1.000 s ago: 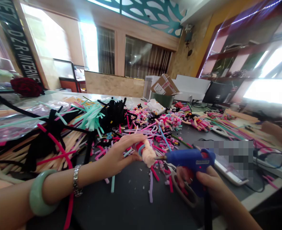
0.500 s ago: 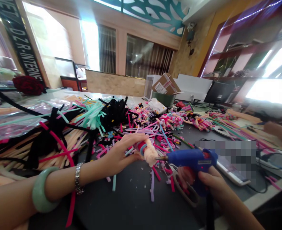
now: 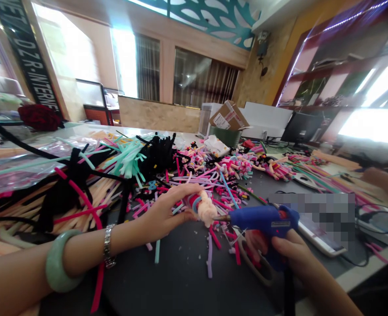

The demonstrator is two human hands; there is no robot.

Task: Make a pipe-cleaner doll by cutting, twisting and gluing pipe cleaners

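My left hand (image 3: 167,213) pinches a small fuzzy figure (image 3: 205,210) made of peach, red and blue pipe cleaner, held just above the dark table (image 3: 180,285). My right hand (image 3: 289,256) grips a blue hot glue gun (image 3: 262,221) by its handle. The gun's metal nozzle points left and touches the peach part of the figure. A green bangle and a metal bracelet sit on my left wrist.
Cut pipe-cleaner pieces (image 3: 213,175) in pink, teal and black litter the table, with long bundles (image 3: 65,184) at the left. Scissors (image 3: 256,263) lie under the glue gun. A tablet (image 3: 315,237), cables, a cardboard box (image 3: 228,116) and another person's hand (image 3: 381,180) are at the right.
The peach figure has turned slightly in my left hand, and the glue gun's nozzle stays against it. Both hands have barely shifted.
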